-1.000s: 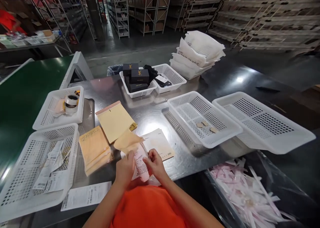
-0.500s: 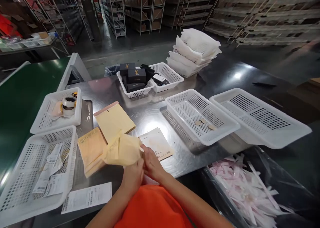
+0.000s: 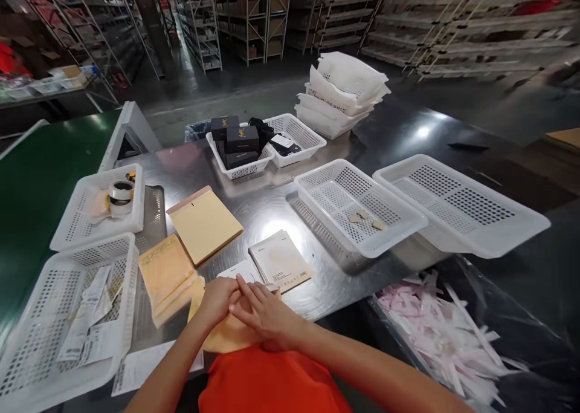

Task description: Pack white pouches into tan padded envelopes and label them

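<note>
As the steel tabletop (image 3: 267, 204) stretches ahead, the left hand (image 3: 216, 300) and the right hand (image 3: 272, 318) meet over a yellow mailer (image 3: 231, 337).
At right, an oblong perforated white basket (image 3: 462, 198) stands beside a second white basket (image 3: 333, 189); left of them lie a stack of yellow envelopes (image 3: 206, 224) and a flat printed pack (image 3: 277, 257). The yellow mailer sits just before the red shirt (image 3: 269, 383), partly covered. The right hand is open, fingers stretched across the left hand, which is curled, fingertips hidden: whether it grips cannot be told. Tan pieces (image 3: 379, 225) lie in the second white basket.
</note>
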`<state>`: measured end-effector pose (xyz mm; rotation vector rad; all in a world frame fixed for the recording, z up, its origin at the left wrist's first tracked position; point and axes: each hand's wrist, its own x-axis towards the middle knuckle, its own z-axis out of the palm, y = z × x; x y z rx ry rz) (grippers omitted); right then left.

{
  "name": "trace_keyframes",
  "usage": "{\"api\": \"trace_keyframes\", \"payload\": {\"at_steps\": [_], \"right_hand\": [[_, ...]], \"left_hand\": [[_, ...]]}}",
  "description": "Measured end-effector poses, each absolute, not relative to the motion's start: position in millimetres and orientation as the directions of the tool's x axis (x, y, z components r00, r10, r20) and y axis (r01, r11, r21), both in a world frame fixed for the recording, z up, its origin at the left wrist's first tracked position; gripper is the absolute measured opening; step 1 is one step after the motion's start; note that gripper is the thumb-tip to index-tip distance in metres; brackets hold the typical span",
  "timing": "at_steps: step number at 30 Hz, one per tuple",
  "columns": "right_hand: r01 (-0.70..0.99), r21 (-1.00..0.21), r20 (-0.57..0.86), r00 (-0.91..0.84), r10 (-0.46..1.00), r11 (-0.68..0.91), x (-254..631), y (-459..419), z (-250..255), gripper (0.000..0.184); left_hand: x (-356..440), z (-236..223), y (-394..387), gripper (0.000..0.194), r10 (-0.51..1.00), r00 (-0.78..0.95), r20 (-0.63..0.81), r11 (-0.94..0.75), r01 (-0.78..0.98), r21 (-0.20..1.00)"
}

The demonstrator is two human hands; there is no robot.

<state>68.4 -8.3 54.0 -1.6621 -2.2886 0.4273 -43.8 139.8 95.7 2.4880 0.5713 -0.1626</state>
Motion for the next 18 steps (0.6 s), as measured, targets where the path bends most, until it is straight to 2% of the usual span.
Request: {"api": "trace_keyframes", "payload": {"at_steps": [2, 4, 6, 8, 10, 12, 15, 18], "right_hand": [[0.867, -0.381, 0.101, -0.307, 0.946, 0.322, 76.0, -9.9, 62.8, 0.117], [0.871, -0.395, 0.192, -0.232, 0.954, 0.292, 89.8, -15.7, 75.3, 0.103], [0.839, -0.531, 0.233, 0.006, 0.973, 0.122, 105.7, -23.9, 89.4, 0.079], [0.637, -0.77, 0.098, 0.174, 0.98, -0.036, 117.6, -31.5, 100.8, 0.057], [0.306, -0.946, -0.09, 0.065, 0.994, -0.105, 121.4, -35.9, 106.1, 0.047], [0.037, -0.991, -0.136, -0.119, 0.983, -0.132, 116.6, -36.7, 104.5, 0.043], [-0.17, -0.973, -0.14, -0.083, 0.987, -0.153, 101.4, -32.8, 94.2, 0.044], [-0.246, -0.963, -0.115, 0.021, 0.993, -0.106, 87.9, -27.4, 84.5, 0.037]], "left_hand": [[-50.2, 86.6, 133.3, 0.031, 0.392, 0.91, -0.138, -0.729, 0.398, 0.557], [-62.9, 80.5, 127.0, 0.029, 0.419, 0.906, 0.059, -0.724, 0.294, 0.625], [-76.6, 80.2, 121.7, 0.024, 0.438, 0.853, 0.286, -0.749, 0.17, 0.641], [-85.4, 86.5, 117.1, 0.021, 0.424, 0.801, 0.423, -0.792, 0.101, 0.602], [-86.5, 97.4, 113.2, 0.021, 0.368, 0.798, 0.477, -0.834, 0.057, 0.549], [-81.4, 109.9, 110.8, 0.021, 0.298, 0.808, 0.509, -0.872, 0.013, 0.49], [-70.7, 125.1, 110.3, 0.021, 0.173, 0.821, 0.544, -0.917, -0.068, 0.394], [-64.3, 132.1, 112.6, 0.02, 0.077, 0.841, 0.536, -0.952, -0.097, 0.29]]}}
